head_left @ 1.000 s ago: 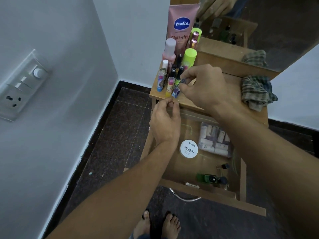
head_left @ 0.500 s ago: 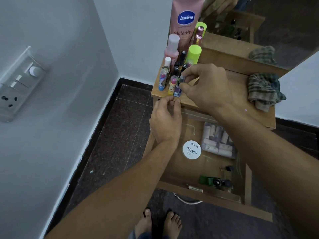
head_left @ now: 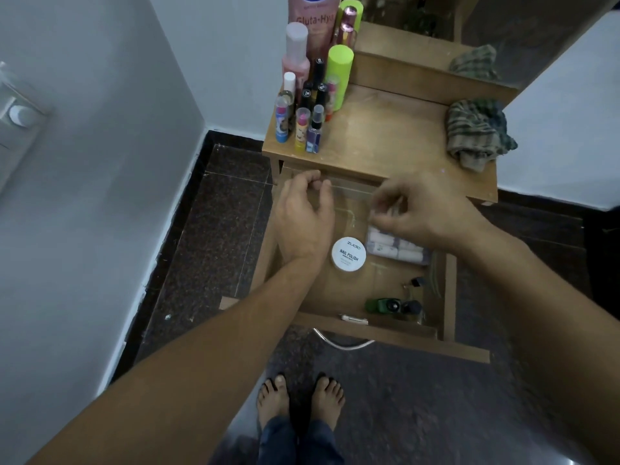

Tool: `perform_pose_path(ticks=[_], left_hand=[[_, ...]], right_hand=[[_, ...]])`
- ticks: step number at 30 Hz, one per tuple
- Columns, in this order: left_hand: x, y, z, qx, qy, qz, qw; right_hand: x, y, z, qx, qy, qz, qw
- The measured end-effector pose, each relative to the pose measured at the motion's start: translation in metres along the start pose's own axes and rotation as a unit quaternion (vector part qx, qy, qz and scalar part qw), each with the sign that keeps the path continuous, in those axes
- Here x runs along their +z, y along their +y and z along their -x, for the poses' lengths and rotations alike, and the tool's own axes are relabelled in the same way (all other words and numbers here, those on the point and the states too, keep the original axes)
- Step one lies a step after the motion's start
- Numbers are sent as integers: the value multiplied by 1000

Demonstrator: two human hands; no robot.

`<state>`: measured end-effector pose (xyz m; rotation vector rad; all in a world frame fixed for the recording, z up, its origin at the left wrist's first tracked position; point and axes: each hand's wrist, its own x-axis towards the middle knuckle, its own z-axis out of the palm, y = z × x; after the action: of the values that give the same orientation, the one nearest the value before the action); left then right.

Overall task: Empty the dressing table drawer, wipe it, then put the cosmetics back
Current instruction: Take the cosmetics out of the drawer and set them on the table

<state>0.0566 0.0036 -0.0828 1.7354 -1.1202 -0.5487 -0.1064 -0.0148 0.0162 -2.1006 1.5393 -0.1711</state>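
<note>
The wooden drawer (head_left: 450,297) is pulled out under the dressing table top (head_left: 385,142). Inside lie a round white nail polish tub (head_left: 349,254), a clear packet of white rolls (head_left: 399,249), a green bottle (head_left: 382,305) on its side, a dark-capped bottle (head_left: 411,307) and a small black clip (head_left: 416,281). My left hand (head_left: 303,216) hovers over the drawer's back left corner, fingers curled, nothing visible in it. My right hand (head_left: 416,211) hangs over the packet with bent, parted fingers. A small spray bottle (head_left: 313,135) stands in the cluster of cosmetics (head_left: 312,95) on the table's left.
A crumpled checked cloth (head_left: 476,132) lies at the table's right edge, with a mirror (head_left: 469,25) behind it. A wall with a switchboard (head_left: 16,115) closes the left side. My bare feet (head_left: 298,397) stand below the drawer's metal handle (head_left: 345,344).
My right hand has let go of the small spray bottle on the table top and come down over the drawer. My left hand has dropped slightly into the drawer.
</note>
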Motion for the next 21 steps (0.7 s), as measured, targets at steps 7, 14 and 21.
perform_pose_path(ticks=[7,14,21], left_hand=[[11,1,31,14,-59,-41,997],[21,8,40,23,-63,-48,997],[19,7,42,17,-64,-55,996]], right_hand=[[13,26,50,2,-270,198,942],[37,41,65,-82,-249,183,948],[50,57,73,-137,-173,143,965]])
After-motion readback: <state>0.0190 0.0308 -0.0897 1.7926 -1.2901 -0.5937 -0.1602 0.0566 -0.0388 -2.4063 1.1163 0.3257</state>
